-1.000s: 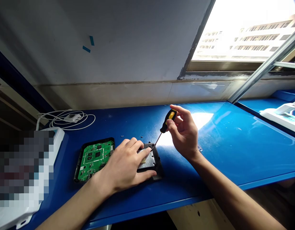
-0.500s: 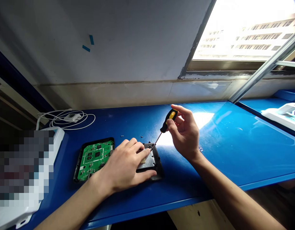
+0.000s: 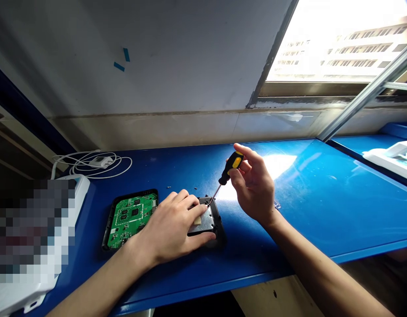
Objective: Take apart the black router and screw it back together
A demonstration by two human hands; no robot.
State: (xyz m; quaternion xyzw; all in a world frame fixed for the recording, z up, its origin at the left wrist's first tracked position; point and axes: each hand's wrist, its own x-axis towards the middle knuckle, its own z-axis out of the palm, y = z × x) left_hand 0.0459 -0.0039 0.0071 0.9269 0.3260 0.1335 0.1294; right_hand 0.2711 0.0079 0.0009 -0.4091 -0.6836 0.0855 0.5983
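Observation:
My right hand (image 3: 254,187) grips a black and yellow screwdriver (image 3: 232,166) by its handle, forefinger on the butt end. The thin shaft slants down to the left, its tip at the upper edge of a black plastic casing (image 3: 219,219). A silvery metal plate (image 3: 205,222) with a beige pad (image 3: 197,220) lies inside this casing. My left hand (image 3: 177,224) steadies the casing from above, fingers over the far side and thumb along the near side. Its palm hides the casing's left part. Left of that hand lies a green circuit board (image 3: 133,213) in a black shell (image 3: 106,231).
Two small screws (image 3: 169,187) lie beyond the casing on the blue table (image 3: 309,211). A coiled white cable with a power adapter (image 3: 102,162) rests at the back left. A white device (image 3: 78,187) stands at the left, another white device (image 3: 388,156) at the right.
The screwdriver handle has tilted slightly to the left and turned a little in my right fingers. The tip stays on the casing; my left hand keeps its place.

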